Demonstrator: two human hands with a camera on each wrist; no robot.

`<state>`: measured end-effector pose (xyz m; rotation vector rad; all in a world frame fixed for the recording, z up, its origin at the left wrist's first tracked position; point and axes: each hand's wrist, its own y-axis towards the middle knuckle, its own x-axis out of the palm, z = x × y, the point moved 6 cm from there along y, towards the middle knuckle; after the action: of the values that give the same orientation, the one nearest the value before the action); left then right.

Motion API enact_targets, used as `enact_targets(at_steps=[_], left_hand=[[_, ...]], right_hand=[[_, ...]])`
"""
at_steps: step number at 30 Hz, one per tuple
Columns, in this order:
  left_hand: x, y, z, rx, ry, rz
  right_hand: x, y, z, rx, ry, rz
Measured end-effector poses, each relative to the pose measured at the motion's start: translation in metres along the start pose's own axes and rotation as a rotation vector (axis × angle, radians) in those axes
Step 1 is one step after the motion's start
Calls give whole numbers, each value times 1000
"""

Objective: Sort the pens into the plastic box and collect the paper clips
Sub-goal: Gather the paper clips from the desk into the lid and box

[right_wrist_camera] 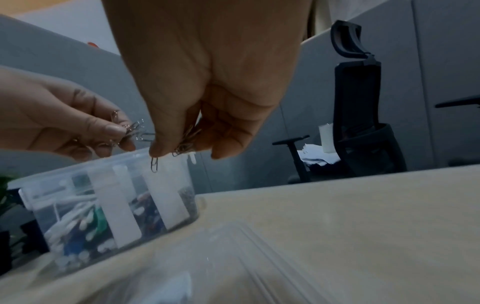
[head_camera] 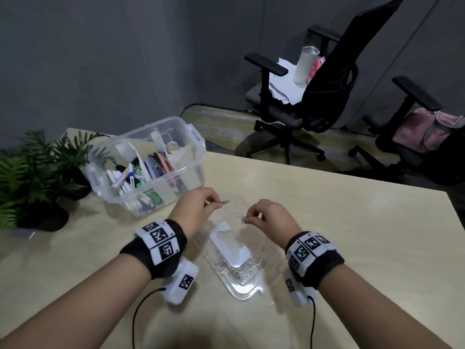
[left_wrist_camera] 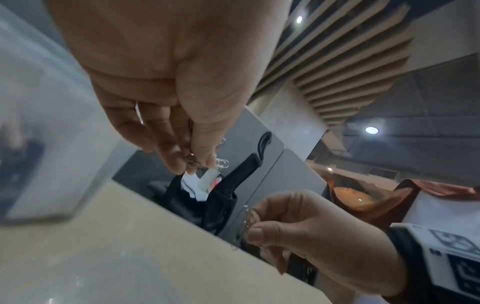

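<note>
In the centre of the head view, both hands are hovering above a clear, shallow plastic tray [head_camera: 261,244] lying on the pale surface [head_camera: 352,235]. The left hand [head_camera: 195,209] is pinching a small bunch of paper clips [head_camera: 225,202] between thumb and fingertips; the right hand [head_camera: 266,219] is pinching its own cluster of clips [head_camera: 242,218], one dangling loose (plain in the right wrist view). More loose clips [head_camera: 239,269] are lying heaped at the tray's lower end. At the middle left of the frame, the plastic box [head_camera: 193,139] is already holding pens and markers [head_camera: 130,176].

The step appears to be gathering clips into the tray. Doing it well likely means lowering both hands close to the tray before letting go, so the dangling clip is not bouncing out, and releasing near the existing heap.
</note>
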<state>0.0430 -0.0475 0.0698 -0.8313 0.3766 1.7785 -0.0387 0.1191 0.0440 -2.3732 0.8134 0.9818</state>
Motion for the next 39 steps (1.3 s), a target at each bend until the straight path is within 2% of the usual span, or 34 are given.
enact_targets(at_steps=[4,8,10,14,16,21,27,31,33,36,39], left_hand=[[-63,24,-2,38,93,133],[-97,62,-22,14,132,219],[-97,78,-32,-5,137,208],[-80,90,-54,-57,208,69],[-79,91,-63,-61,174,42],[-95,82,-67,9,106,158],[-101,57,-48,133,52,182],[-80,35,-27,230,11,25],[-56,20,-24,227,28,-73],[-10,0,-38,165,71,-225],[33,-18,-64,80,217,-339]], right_hand=[[-20,38,-39,-70,-3,80],[-35,74,-67,-91,-27,152],[-39,92,-76,-78,-39,175],[-39,119,-91,-86,-43,218],[-34,133,-98,-89,-52,237],[-18,161,-119,-89,-9,305],[10,171,-122,-56,-59,174],[-2,145,-113,-93,83,286],[-3,119,-96,-98,72,311],[9,72,-50,-6,-16,261],[24,20,3,139,-66,166]])
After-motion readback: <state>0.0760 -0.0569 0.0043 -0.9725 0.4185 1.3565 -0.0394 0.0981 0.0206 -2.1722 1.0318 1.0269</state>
